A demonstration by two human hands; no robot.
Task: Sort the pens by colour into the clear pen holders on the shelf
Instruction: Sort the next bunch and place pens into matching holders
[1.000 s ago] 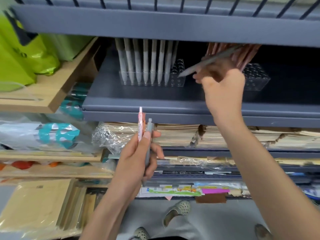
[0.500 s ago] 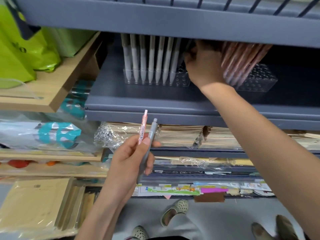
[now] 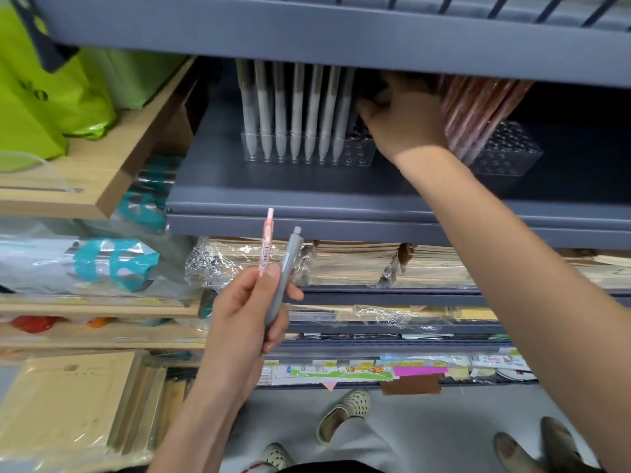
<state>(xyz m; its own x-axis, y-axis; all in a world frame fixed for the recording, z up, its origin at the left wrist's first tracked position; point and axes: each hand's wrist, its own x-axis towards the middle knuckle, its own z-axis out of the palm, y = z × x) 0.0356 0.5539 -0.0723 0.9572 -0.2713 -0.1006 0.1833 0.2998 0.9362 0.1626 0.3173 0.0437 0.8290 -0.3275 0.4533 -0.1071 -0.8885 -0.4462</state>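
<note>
Left hand (image 3: 246,312) raised in front of the lower shelves, thumb and fingers curled round two pens held upright side by side: pink pen (image 3: 266,244) on the left with a barcode sticker on its barrel, grey pen (image 3: 285,271) just right of it, touching or nearly so, both click ends up. Right hand (image 3: 406,121) reaches deep onto the grey shelf (image 3: 307,199), back of hand to camera, sitting between the two clear holders; its fingertips go into shadow under the upper shelf (image 3: 341,35), so cannot tell if they pinch a pen or are loose. Left clear holder (image 3: 355,155) stands on the shelf with a row of pale grey pens (image 3: 297,114) upright along its front, tips down; the holes at its right end, next to the hand, show no pens. Right clear holder (image 3: 512,155) has a bunch of pink pens (image 3: 478,107) leaning left toward the hand, front holes free. Right forearm crosses the shelf edge diagonally. Off to the left, green bags (image 3: 44,97) on a wooden shelf (image 3: 102,172), teal-printed packs (image 3: 116,264) below. Under the grey shelf, plastic-wrapped notebook stacks (image 3: 351,264). Shoes (image 3: 345,414) on the floor at the bottom
</note>
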